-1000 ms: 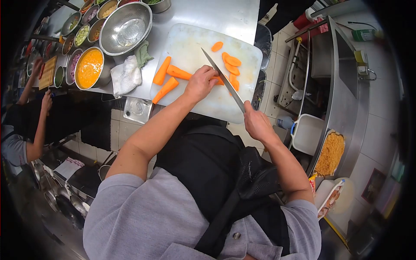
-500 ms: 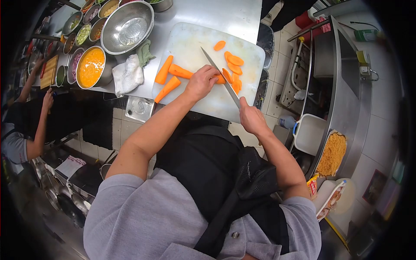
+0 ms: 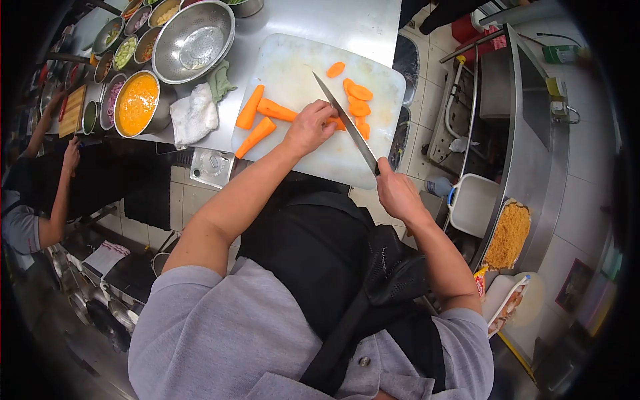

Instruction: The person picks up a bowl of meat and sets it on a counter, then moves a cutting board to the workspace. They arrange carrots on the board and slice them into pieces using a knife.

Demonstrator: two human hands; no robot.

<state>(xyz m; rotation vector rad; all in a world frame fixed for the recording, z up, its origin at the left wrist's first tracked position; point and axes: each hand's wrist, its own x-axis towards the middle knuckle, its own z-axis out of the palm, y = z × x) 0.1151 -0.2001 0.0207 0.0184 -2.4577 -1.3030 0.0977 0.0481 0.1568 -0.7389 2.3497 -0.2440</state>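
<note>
Short of the board's (image 3: 283, 77) far edge, the knife (image 3: 347, 125) has room

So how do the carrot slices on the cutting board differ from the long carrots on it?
The carrot slices are short, flat ovals, while the long carrots are elongated and taper. The slices lie to the right of the knife blade, the long carrots to its left. The slices lie clear of the left hand, while one long carrot reaches up to it. Both are orange and rest on the cutting board.
</note>
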